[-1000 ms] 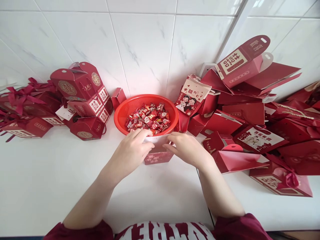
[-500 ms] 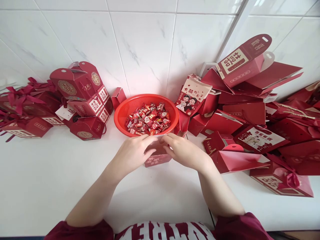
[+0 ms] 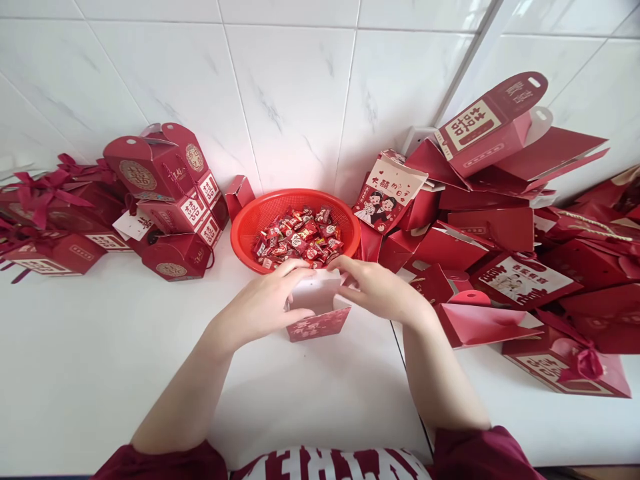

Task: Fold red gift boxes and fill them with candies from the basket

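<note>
A small red gift box [image 3: 320, 325] stands on the white table with its top open and its pale inside showing upward. My left hand [image 3: 267, 300] grips the box's left side, the thumb over the opening and the fingers at the back edge. On the other side, my right hand [image 3: 377, 287] has its fingers bent around the back right corner of the box. Right behind the box sits a red plastic basket [image 3: 245, 247] holding many wrapped candies [image 3: 300, 237]. Part of the box's sides and back is hidden by my fingers.
Finished-looking red boxes [image 3: 150, 167] are stacked at the left, beside several with ribbon bows [image 3: 45, 193]. A loose heap of open red boxes [image 3: 490, 230] fills the right side. Behind everything rises a white tiled wall [image 3: 290, 100]. A dark seam [image 3: 397, 343] crosses the table.
My hands have moved apart, and the box's opening shows wider between them. The back panel now stands up, with its pale inner face visible.
</note>
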`<move>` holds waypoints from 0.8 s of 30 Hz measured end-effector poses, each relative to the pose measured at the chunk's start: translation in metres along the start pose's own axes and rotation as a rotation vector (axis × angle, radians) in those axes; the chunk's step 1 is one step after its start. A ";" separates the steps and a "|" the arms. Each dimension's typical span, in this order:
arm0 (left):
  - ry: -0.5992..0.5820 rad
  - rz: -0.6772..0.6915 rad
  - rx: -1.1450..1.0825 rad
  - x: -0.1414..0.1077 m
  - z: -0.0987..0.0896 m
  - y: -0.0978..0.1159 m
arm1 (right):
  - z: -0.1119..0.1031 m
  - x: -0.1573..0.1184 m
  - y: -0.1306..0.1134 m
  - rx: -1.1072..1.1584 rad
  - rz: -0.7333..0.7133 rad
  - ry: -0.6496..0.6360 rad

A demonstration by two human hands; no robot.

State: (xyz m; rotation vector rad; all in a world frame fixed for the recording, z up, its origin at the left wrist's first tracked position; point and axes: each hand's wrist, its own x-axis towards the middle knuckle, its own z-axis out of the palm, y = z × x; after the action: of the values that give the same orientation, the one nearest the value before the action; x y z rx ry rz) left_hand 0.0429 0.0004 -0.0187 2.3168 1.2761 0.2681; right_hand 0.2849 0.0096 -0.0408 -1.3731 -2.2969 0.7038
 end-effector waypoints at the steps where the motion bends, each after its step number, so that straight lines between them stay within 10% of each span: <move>1: -0.001 0.003 -0.003 0.000 0.000 -0.001 | -0.003 0.007 0.002 -0.004 0.023 0.029; 13: 0.036 0.083 0.023 -0.007 0.004 -0.004 | 0.032 0.215 0.050 -0.311 0.034 -0.147; 24: 0.037 0.076 0.038 -0.010 0.005 -0.003 | 0.042 0.216 0.065 -0.223 0.026 -0.126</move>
State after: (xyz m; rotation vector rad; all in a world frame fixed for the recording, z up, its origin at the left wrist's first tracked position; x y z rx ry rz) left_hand 0.0366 -0.0079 -0.0237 2.4063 1.2217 0.3163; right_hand 0.2093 0.2177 -0.1005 -1.4962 -2.5244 0.5710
